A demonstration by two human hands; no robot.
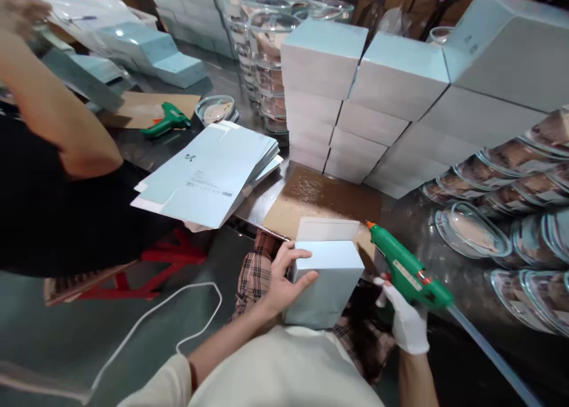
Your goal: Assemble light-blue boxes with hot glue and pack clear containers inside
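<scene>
My bare left hand (283, 284) grips the left side of a pale blue-white carton (324, 282), its thumb and fingers at the upper edge. The carton sits upright by my lap, with a flap (328, 229) standing up at its far edge. In a white glove, my right hand (408, 325) is closed around the handle of a green hot glue gun (402, 266). The gun's orange nozzle points left, beside the flap and apart from it. A long translucent glue stick (493, 356) sticks out of the gun's back end.
Stacked finished cartons (322, 63) wall the far side of a stained cardboard sheet (284, 208). Flat carton blanks (208, 170) lie left. Clear round tubs (475, 229) stand right. A co-worker's arm (62, 111) is at left, near another green glue gun (166, 121).
</scene>
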